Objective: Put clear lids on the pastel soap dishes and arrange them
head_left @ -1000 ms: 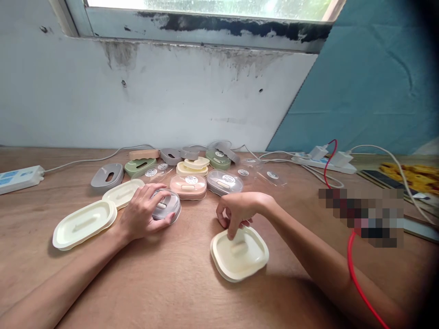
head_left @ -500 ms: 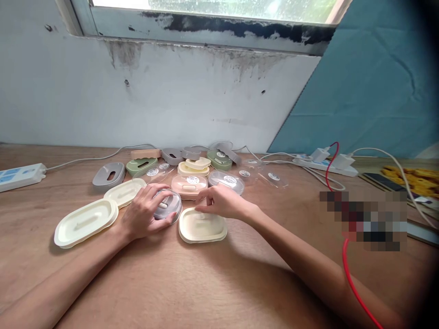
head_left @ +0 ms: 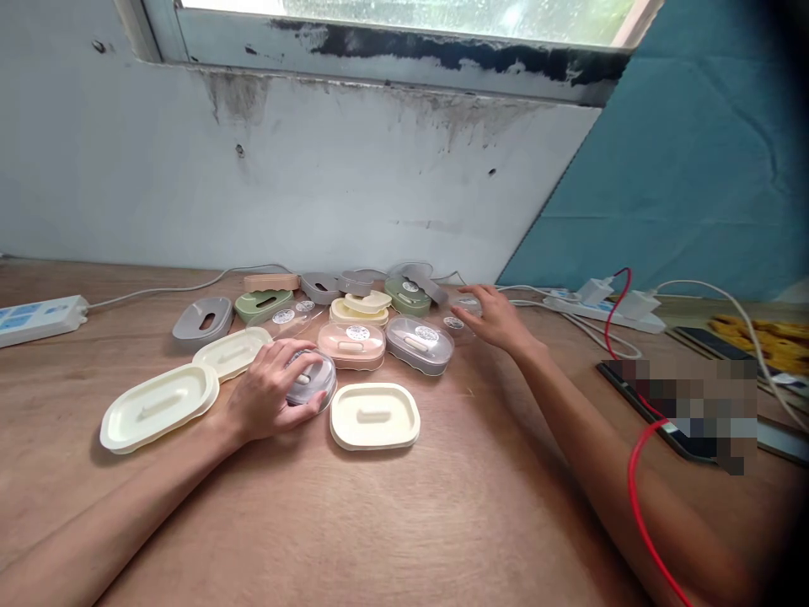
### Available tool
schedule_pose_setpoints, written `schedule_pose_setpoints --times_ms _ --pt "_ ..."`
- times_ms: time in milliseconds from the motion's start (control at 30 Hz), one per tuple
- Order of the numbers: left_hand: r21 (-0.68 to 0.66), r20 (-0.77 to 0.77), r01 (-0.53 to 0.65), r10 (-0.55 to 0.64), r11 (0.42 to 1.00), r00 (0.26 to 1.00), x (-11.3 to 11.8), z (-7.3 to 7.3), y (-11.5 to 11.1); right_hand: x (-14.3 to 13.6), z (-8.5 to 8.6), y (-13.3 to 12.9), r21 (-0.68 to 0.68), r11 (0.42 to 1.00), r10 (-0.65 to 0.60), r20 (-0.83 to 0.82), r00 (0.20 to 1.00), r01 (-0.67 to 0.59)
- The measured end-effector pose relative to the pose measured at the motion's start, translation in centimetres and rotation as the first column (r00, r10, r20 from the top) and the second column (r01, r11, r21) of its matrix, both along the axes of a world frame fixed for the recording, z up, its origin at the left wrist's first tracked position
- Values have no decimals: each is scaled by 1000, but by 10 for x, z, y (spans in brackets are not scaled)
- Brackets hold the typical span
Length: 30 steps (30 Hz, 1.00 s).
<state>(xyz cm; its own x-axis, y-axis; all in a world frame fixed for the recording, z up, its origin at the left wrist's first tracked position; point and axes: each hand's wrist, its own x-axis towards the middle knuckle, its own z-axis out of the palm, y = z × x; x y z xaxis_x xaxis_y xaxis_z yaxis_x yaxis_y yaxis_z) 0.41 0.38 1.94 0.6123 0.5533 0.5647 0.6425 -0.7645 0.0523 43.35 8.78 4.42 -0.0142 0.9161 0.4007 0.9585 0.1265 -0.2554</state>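
Observation:
My left hand (head_left: 271, 389) is curled over a small grey oval box (head_left: 313, 381) with a clear lid, thumb on its near side. My right hand (head_left: 496, 319) reaches to the back right, fingers stretched out over clear plastic lids (head_left: 453, 322) with round stickers; whether it touches one I cannot tell. In front lies a cream oval base (head_left: 374, 416) with a raised bar in its middle. Behind it stand a pink lidded box (head_left: 351, 346) and a grey lidded box (head_left: 420, 344). Two cream pieces, one longer (head_left: 158, 410) and one partly covered (head_left: 233, 354), lie left of my left hand.
Grey, green and pink oval shells (head_left: 264, 305) and stacked cream pieces (head_left: 359, 310) crowd the back. Power strips (head_left: 43, 320) lie at both sides with cables along the wall. A red cable (head_left: 638, 472) crosses near my right forearm, beside a dark phone-like slab (head_left: 688, 447).
My right hand has left the cream base and moved back and right to the clear lids. My left hand stays on the grey box. The view has shifted slightly.

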Motion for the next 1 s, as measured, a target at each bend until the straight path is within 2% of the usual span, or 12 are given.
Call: schedule_pose_setpoints --times_ms 100,267,433,633,767,867,933,1000 --pt "-2 -5 -5 5 1000 1000 2 0 0 2 -14 8 -51 997 66 12 998 -65" --pt "-3 -4 -30 30 1000 1000 3 -1 0 -15 -29 26 -154 980 133 20 991 -128" --pt "-9 -8 -31 31 999 999 3 0 -1 -18 -32 37 -178 975 141 41 989 -132" --pt "-12 -8 -22 22 1000 1000 4 1 0 -10 -28 30 -83 984 164 91 982 -156" --pt "-5 -6 -19 19 1000 1000 3 0 -1 -16 -15 20 45 986 158 81 984 -162" --pt "0 -8 -15 15 1000 1000 3 0 0 -28 7 9 145 979 137 36 990 -141" --pt "6 -15 -14 14 1000 1000 3 0 0 -39 28 -2 227 958 195 -74 978 -174" --pt "13 -20 -13 13 1000 1000 3 0 0 -50 51 -17 297 924 321 -263 910 -240"
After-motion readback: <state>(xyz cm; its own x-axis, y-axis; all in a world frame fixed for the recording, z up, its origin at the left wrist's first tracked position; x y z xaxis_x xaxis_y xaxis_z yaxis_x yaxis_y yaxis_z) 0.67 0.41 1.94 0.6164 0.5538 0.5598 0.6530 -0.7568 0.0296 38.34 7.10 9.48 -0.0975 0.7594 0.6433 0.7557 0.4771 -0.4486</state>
